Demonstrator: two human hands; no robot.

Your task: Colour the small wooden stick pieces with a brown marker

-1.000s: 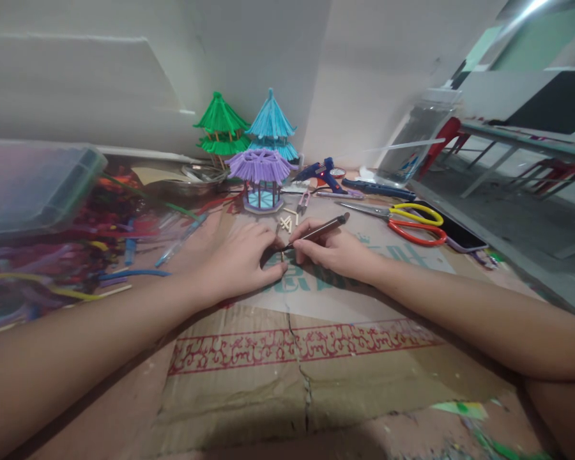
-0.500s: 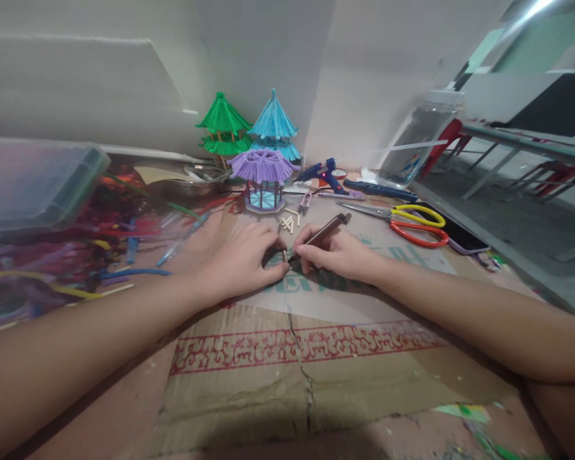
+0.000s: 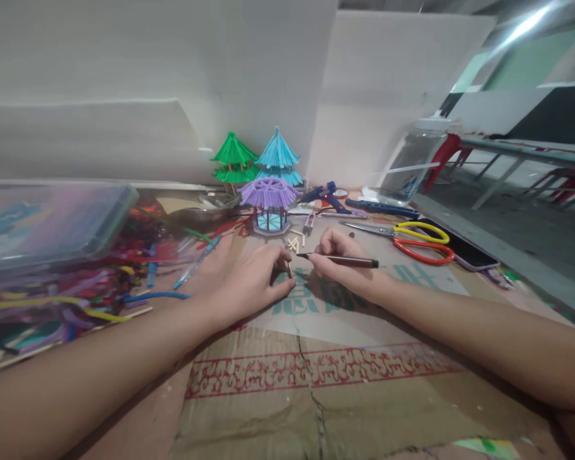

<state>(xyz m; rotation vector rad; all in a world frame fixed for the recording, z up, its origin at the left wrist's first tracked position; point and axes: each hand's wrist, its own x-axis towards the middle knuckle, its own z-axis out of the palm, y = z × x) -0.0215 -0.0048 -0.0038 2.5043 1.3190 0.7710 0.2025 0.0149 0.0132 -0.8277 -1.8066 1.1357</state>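
My left hand rests on the cardboard, thumb and fingertips pinching a short pale stick. Opposite it, my right hand grips a dark brown marker pen, which lies nearly level with its tip pointing left, a little apart from the pinched stick. Just beyond the fingertips are several short pale stick pieces in a loose pile. A small model pavilion with a purple roof stands behind them.
Green and blue model pavilions stand at the back. Scissors, a phone, a glue gun and a clear jug are on the right. A plastic box sits over colourful pipe cleaners on the left.
The pen tip has come away from the stick, and the pen has swung from slanted to nearly level. My left hand keeps its pinch. The view has tilted upward.
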